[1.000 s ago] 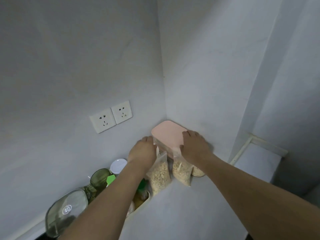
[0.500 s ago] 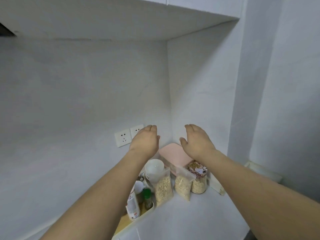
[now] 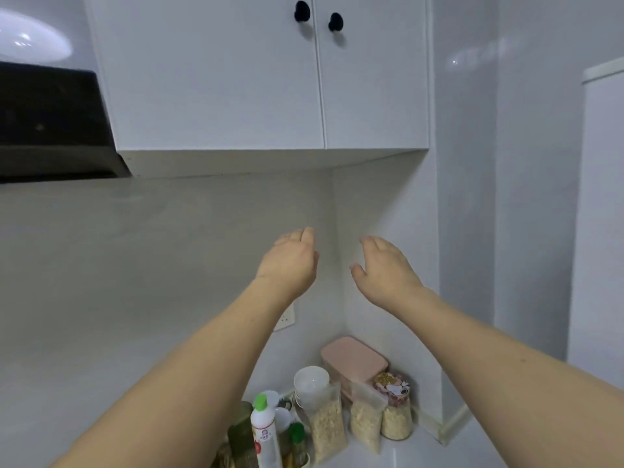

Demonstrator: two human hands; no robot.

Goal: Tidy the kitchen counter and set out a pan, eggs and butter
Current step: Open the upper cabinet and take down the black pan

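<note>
My left hand [image 3: 292, 260] and my right hand [image 3: 385, 266] are raised side by side in front of the wall corner, fingers relaxed and holding nothing. Far below them, in the counter corner, sits a pink-lidded container [image 3: 353, 359]. In front of it stand two clear bags of oats [image 3: 327, 428] and a jar with a cartoon lid [image 3: 395, 413]. Above my hands hangs a white wall cabinet [image 3: 236, 79] with two black knobs [image 3: 302, 11], doors shut. No pan, eggs or butter are in view.
A black range hood [image 3: 50, 126] juts out at the upper left. Bottles with green caps [image 3: 265, 430] and a white cup [image 3: 310, 383] crowd the counter left of the bags. A wall socket [image 3: 287, 317] shows behind my left forearm. A white fridge side [image 3: 601, 214] stands at the right.
Both hands let go of the pink-lidded container and rose away from the counter. The view tilted up, bringing the wall cabinet and range hood into sight.
</note>
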